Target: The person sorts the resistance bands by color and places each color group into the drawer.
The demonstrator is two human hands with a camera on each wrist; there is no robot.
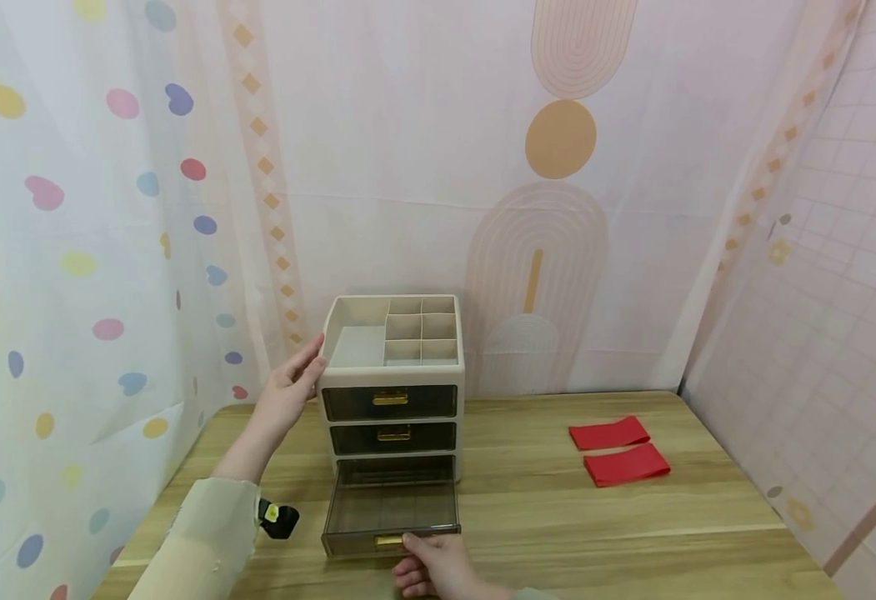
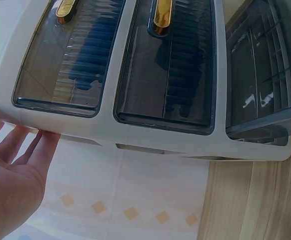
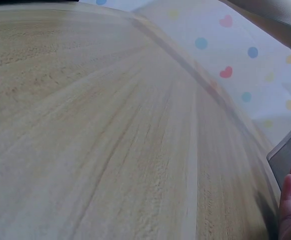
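Note:
A cream desk organiser [image 1: 392,372] with three smoky drawers and gold handles stands on the wooden table [image 1: 558,517]. Its bottom drawer [image 1: 391,504] is pulled out towards me and looks empty. My left hand [image 1: 291,387] rests with straight fingers against the organiser's upper left side; the left wrist view shows the palm [image 2: 15,170] flat on the cream frame [image 2: 120,85]. My right hand [image 1: 438,567] is at the drawer's front, its thumb on the gold handle [image 1: 388,541] and its fingers curled beneath. In the right wrist view only fingertips [image 3: 290,200] and a drawer corner [image 3: 290,152] show.
Two red folded pieces [image 1: 608,433] [image 1: 627,464] lie on the table's right side. The organiser's top tray [image 1: 358,346] has several small compartments that look empty. Patterned curtains [image 1: 77,250] hang close on the left, back and right of the table.

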